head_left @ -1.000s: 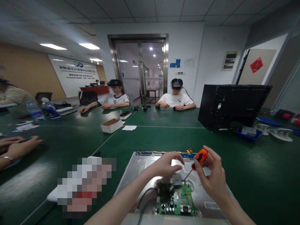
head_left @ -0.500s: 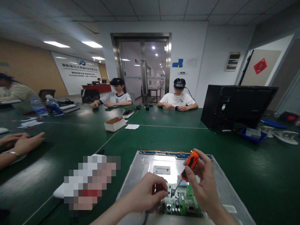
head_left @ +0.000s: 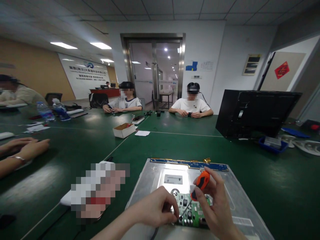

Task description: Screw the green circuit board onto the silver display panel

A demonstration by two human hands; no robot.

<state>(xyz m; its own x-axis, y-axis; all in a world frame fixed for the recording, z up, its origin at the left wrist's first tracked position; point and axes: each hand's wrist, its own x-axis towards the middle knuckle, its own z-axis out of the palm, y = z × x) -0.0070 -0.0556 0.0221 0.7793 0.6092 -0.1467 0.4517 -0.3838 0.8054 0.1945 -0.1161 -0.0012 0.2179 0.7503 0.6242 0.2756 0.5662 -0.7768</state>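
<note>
My right hand (head_left: 217,203) grips an orange and black screwdriver (head_left: 203,180), tilted so that its shaft runs down to the left. The tip reaches the lower left part of a green circuit board (head_left: 193,209). At the board's left edge, my left hand (head_left: 156,208) has thumb and fingers pinched together, close to the screwdriver tip; whatever may be between them is hidden. Beneath the board lies a flat silver metal panel (head_left: 147,185), with a narrow blue circuit strip (head_left: 175,162) along its far edge. A dark cable (head_left: 154,233) emerges below my left wrist.
On the green table (head_left: 175,146) stand an open cardboard box (head_left: 124,131) and, at right, a black monitor (head_left: 260,113) near a blue tray (head_left: 272,145). A blurred-out white and pink item (head_left: 100,190) lies left. Another person's hands (head_left: 27,150) rest farther left; two people sit opposite.
The screwdriver and my right hand have moved down, bringing the tip toward the board's lower left. My left hand has shifted slightly with it, and the view has turned a little.
</note>
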